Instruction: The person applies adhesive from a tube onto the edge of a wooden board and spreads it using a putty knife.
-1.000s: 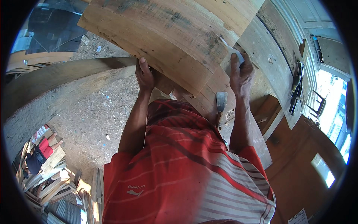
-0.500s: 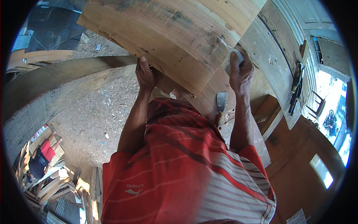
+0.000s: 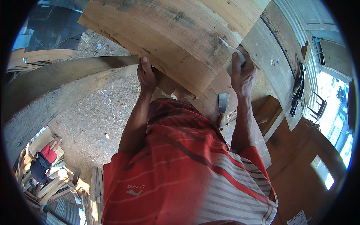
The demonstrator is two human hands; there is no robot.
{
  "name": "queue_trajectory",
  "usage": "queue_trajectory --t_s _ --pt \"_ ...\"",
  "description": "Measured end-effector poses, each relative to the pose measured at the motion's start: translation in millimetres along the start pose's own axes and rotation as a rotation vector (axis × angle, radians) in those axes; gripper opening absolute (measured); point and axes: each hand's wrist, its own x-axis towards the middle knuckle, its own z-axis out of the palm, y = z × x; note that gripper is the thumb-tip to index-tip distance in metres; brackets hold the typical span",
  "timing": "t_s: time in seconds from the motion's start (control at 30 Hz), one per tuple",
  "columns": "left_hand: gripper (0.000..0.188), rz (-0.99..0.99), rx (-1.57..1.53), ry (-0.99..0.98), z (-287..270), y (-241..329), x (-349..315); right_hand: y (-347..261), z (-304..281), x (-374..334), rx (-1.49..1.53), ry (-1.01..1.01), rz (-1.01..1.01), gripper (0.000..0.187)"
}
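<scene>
A wide panel of joined wooden boards (image 3: 176, 41) lies tilted across the top of the view, with dark stains and saw marks on its face. My left hand (image 3: 147, 75) grips its near edge, thumb up on the rim and the other fingers hidden underneath. At the panel's right corner my right hand (image 3: 244, 73) is closed on a pale grey flat piece (image 3: 239, 57), pinched under the thumb; its exact kind I cannot make out. A putty knife (image 3: 223, 101) with a grey blade lies below the panel, between my forearms, on a wooden surface.
A thick curved-looking beam (image 3: 67, 84) runs in from the left. Dark tools (image 3: 298, 90) lie on the bench at right, beside a brown wooden panel (image 3: 300, 157). At lower left, a person (image 3: 43, 161) bends over a pile of wood scraps (image 3: 56, 187).
My hands and the panel have hardly moved. The person at lower left has shifted position slightly. A motorbike outside at far right is no longer where it was.
</scene>
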Motion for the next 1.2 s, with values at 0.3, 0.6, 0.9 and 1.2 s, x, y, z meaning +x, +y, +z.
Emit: queue_trajectory --t_s 0.3,0.6,0.9,1.2 --pt "0.066 -0.023 0.006 0.010 -0.6 -2.5 0.2 -3.2 -0.3 0.3 -0.005 0.011 0.006 0.029" --pt "0.075 -0.099 -0.043 -0.084 -5.4 -4.9 1.3 -3.9 -0.5 0.4 -0.026 0.026 -0.019 0.029" --pt "0.075 -0.080 -0.062 -0.092 -5.4 -4.7 1.6 -3.5 -1.2 -0.7 -0.017 0.021 -0.020 0.028" --pt "0.076 -0.077 -0.025 -0.091 -5.5 -3.9 0.5 -6.8 -0.4 -2.2 -0.012 0.019 -0.016 0.026"
